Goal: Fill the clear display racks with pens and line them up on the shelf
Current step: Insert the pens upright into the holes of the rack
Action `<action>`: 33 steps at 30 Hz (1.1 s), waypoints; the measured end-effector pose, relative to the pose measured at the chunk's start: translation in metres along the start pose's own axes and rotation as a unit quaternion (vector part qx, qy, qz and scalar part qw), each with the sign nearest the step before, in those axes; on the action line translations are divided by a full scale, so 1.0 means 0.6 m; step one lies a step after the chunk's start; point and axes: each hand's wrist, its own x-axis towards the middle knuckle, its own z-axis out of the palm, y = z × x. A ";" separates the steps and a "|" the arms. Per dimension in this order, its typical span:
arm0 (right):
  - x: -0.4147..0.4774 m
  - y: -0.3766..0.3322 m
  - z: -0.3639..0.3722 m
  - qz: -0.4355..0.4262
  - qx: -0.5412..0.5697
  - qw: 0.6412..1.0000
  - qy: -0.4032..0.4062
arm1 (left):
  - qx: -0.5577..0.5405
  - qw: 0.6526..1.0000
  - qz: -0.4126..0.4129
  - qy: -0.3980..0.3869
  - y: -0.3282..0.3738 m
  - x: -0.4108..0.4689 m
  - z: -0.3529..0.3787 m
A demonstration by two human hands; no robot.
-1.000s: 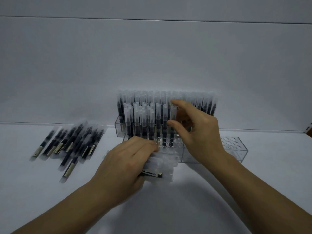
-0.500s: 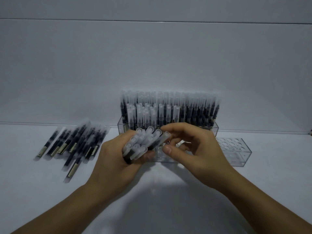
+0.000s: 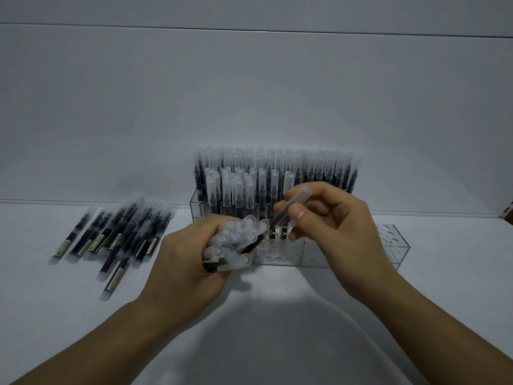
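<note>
My left hand [image 3: 183, 262] grips a bundle of black pens [image 3: 236, 240] with frosted clear caps, caps pointing up and right. My right hand [image 3: 338, 232] pinches a single pen [image 3: 291, 207] between thumb and fingers, tilted, just above the open holes of the front clear rack [image 3: 311, 254]. That rack's left part holds upright pens [image 3: 238, 190]; its right end [image 3: 391, 240] shows bare holes. Behind it a back rack [image 3: 319, 168] stands packed with upright pens against the wall.
Several loose pens [image 3: 116, 237] lie in a fanned heap on the white shelf [image 3: 277, 329] to the left of the racks. The grey back wall [image 3: 249, 93] rises right behind the racks. A metal bracket edge [image 3: 508, 212] shows at far right.
My left hand turned its bundle cap-end up beside the rack. My right hand came back from the rack to the bundle, pulled one pen out and lifted it over the rack's holes.
</note>
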 end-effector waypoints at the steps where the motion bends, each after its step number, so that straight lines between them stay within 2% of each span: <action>1: 0.003 -0.005 -0.005 -0.004 -0.002 1.000 0.014 | 0.013 1.000 0.015 -0.017 0.001 0.000 -0.003; 7: 0.024 -0.009 -0.028 -0.010 -0.011 0.996 0.082 | 0.099 0.972 0.130 -0.171 -0.001 -0.002 0.013; 12: 0.037 -0.009 -0.041 -0.016 -0.019 0.993 0.119 | 0.160 0.949 0.143 -0.230 -0.005 -0.009 0.030; 19: 0.053 -0.012 -0.066 -0.075 -0.077 0.984 0.143 | 0.184 0.940 0.119 -0.260 -0.006 -0.008 0.032; 28: 0.065 0.008 -0.066 -0.061 -0.131 0.986 0.080 | 0.185 0.940 0.105 -0.265 -0.003 -0.008 0.031; 33: 0.067 0.012 -0.053 -0.085 -0.184 0.978 0.044 | 0.184 0.941 0.104 -0.264 -0.004 -0.007 0.033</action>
